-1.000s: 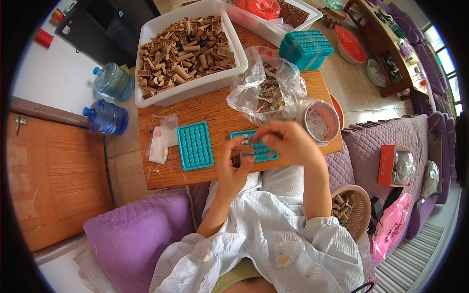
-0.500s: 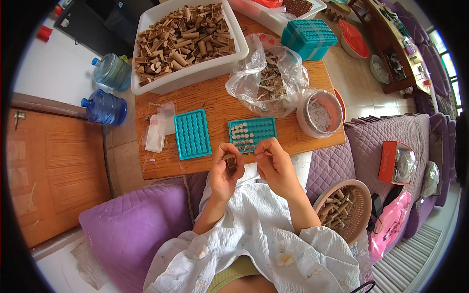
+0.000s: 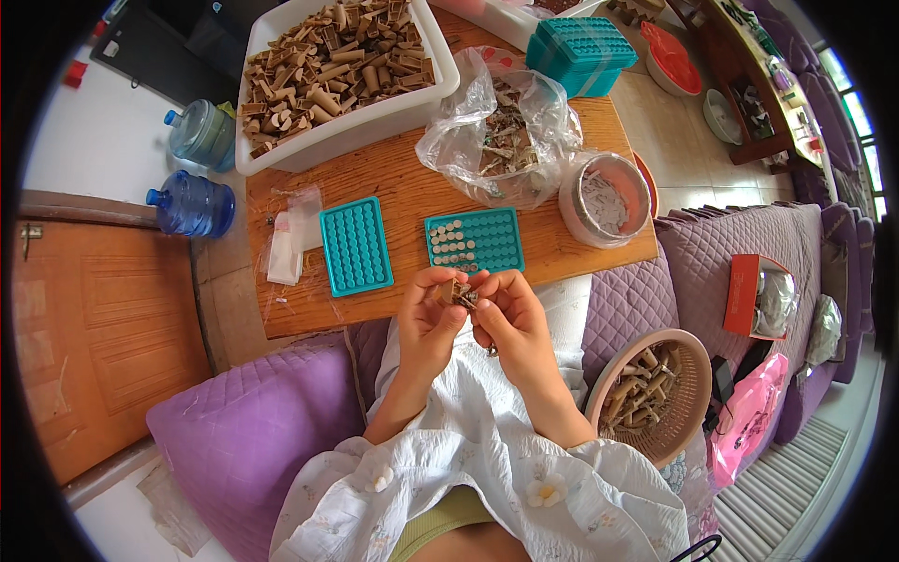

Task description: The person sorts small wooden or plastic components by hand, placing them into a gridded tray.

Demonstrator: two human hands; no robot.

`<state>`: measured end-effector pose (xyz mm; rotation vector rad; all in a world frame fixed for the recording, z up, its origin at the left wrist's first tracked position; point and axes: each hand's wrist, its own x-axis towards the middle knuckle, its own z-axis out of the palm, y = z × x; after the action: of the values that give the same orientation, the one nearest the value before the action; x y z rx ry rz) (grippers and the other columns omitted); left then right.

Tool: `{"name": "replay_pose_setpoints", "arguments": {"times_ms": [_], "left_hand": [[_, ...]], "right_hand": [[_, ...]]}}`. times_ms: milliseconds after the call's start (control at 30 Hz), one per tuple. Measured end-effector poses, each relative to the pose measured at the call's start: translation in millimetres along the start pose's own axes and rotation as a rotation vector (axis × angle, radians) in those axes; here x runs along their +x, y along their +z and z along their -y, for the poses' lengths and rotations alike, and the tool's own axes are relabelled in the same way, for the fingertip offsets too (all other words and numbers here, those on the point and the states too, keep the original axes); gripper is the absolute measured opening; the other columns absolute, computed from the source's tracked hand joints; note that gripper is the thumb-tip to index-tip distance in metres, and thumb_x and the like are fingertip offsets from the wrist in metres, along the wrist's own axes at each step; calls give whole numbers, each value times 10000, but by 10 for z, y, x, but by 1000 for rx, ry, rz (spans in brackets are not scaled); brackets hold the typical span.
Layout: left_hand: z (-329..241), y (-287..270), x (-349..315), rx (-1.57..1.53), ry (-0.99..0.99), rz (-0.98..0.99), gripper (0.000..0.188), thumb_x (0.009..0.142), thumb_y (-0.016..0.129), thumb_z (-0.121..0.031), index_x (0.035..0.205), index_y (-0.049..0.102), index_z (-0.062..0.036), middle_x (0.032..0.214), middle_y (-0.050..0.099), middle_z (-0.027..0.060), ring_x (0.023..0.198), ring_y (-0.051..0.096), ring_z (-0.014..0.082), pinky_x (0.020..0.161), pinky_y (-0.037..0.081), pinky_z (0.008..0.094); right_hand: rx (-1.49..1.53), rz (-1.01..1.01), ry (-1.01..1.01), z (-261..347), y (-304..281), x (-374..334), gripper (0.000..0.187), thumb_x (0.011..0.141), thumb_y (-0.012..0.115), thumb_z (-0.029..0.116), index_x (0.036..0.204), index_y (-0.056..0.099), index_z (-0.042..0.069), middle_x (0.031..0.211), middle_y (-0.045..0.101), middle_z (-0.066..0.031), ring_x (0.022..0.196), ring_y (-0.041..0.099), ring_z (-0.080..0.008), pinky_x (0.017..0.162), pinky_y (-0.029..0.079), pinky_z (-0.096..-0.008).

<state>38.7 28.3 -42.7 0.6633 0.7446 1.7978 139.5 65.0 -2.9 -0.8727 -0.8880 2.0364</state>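
Note:
My left hand (image 3: 427, 328) is closed round a small brown plastic casing (image 3: 450, 288), just in front of the table edge. Against that casing my right hand (image 3: 521, 328) presses its thumb and fingertips, pinching a small part with thin, wire-like bits (image 3: 465, 298) that is too small to name. Just beyond the fingers lies a teal pocketed tray (image 3: 496, 245). Its left pockets hold several small round silvery discs (image 3: 453, 245). To its left is a second teal tray (image 3: 357, 246) with bare round pockets.
A white bin (image 3: 351, 126) of brown casings stands at the back left. Beyond the tray sit a plastic bag (image 3: 449, 155) of small wired parts, a round tub (image 3: 573, 208) of white pieces and stacked teal trays (image 3: 579, 56). A pink basket (image 3: 695, 398) stands at my right.
My right hand has come away from the tray's near edge to meet the left hand. The casing now sits between both hands' fingertips. The view has shifted slightly.

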Motion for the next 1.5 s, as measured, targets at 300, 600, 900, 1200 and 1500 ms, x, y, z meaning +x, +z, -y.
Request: {"name": "replay_pose_setpoints", "arguments": {"times_ms": [300,600,900,1200,1500], "left_hand": [[-28,-73,20,46,14,41,347,766,588,-86,1060,414,-26,1025,510,105,1005,501,243,857,398,331],[-74,-15,-9,135,-50,-13,423,718,656,-177,1043,431,-27,989,525,99,894,530,163,785,429,268],[-51,7,-36,395,52,92,351,761,589,-56,1080,454,-4,1044,533,120,950,522,172,806,438,275],[-40,113,-70,395,-12,-122,348,864,446,-193,1159,392,-16,1068,529,127,832,544,129,659,443,219],[-102,85,-46,53,-153,-232,336,852,462,-177,1154,380,-54,1066,517,155,754,585,149,471,449,181]], "right_hand": [[271,102,169,51,-88,39,92,824,451,20,863,381,66,697,434,-12,481,339,-44,398,264,-176],[208,66,194,29,-85,35,106,820,461,23,867,380,73,686,441,-10,478,351,-47,398,264,-177],[-8,31,94,-57,-111,71,122,812,482,26,880,382,35,706,509,-43,503,411,-47,402,315,-186],[-653,-13,-230,15,-77,-67,133,759,517,-51,855,434,-12,784,537,-63,675,523,-96,595,440,-218],[-833,-131,-406,-88,-57,-56,198,719,526,-98,883,448,-19,825,537,-84,750,547,-136,660,453,-240]]}}
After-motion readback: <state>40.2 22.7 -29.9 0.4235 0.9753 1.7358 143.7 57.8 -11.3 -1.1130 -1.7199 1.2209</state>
